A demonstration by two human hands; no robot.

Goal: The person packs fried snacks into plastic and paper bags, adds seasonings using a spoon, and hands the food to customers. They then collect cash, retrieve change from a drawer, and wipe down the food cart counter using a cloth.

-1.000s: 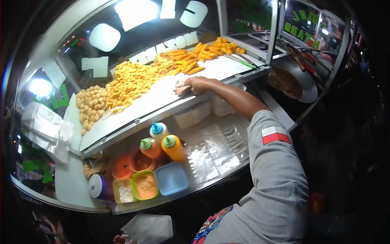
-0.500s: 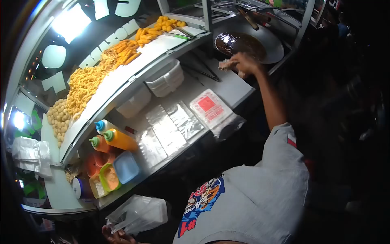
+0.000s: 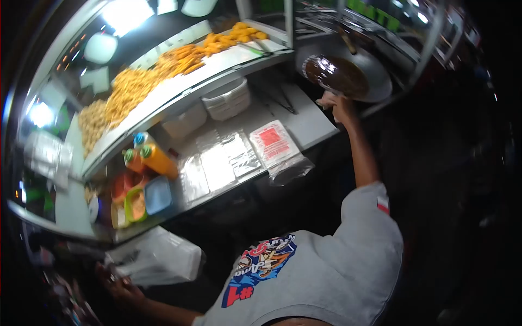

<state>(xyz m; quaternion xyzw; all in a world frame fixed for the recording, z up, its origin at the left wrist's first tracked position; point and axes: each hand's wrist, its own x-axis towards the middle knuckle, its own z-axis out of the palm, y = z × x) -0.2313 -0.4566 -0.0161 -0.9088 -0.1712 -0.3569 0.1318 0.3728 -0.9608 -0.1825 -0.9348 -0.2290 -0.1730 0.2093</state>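
At the lower left, my left hand (image 3: pixel 126 289) is closed on the gathered top of a clear plastic bag (image 3: pixel 155 258) with a white box-shaped container inside. The bag hangs beside the front edge of the stall counter. My right arm reaches to the near rim of a wok (image 3: pixel 378 81) of dark oil at the upper right. My right hand (image 3: pixel 342 107) is closed on a crumpled pale cloth (image 3: pixel 327 101), partly hidden by the fingers and blurred. Closest to that hand on the counter is a pair of dark tongs (image 3: pixel 283 100).
Fried snacks (image 3: pixel 136 87) are heaped on the lit upper shelf. Below lie a stack of printed paper (image 3: pixel 276 144), clear plastic bags (image 3: pixel 217 163), white containers (image 3: pixel 227 99), sauce bottles (image 3: pixel 157 158) and a blue tub (image 3: pixel 157 195). A wooden handle (image 3: pixel 348 41) leans over the wok.
My right hand, with the cloth, has drawn in against the wok's near rim. My left hand and the bagged container have shifted left and up in view. The camera has turned slightly.
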